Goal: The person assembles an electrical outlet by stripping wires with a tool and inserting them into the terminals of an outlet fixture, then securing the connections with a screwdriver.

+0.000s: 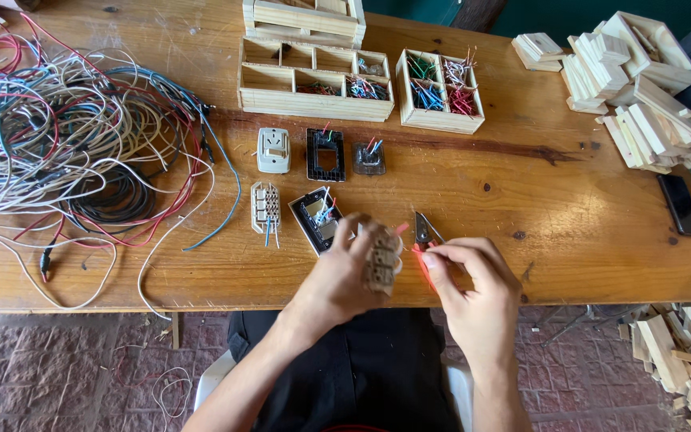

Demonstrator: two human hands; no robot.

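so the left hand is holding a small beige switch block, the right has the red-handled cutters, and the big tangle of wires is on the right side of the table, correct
Not quite: the tangle of wires lies on the left side of the table, as the head view shows. The rest stands: the left hand holds the beige switch block and the right hand holds the red-handled cutters.

- A dark phone (681, 205), a flat black rectangle with its screen unlit, lies on the surface (569, 240) just below the stacked pale wooden blocks (641, 128), at the right edge.
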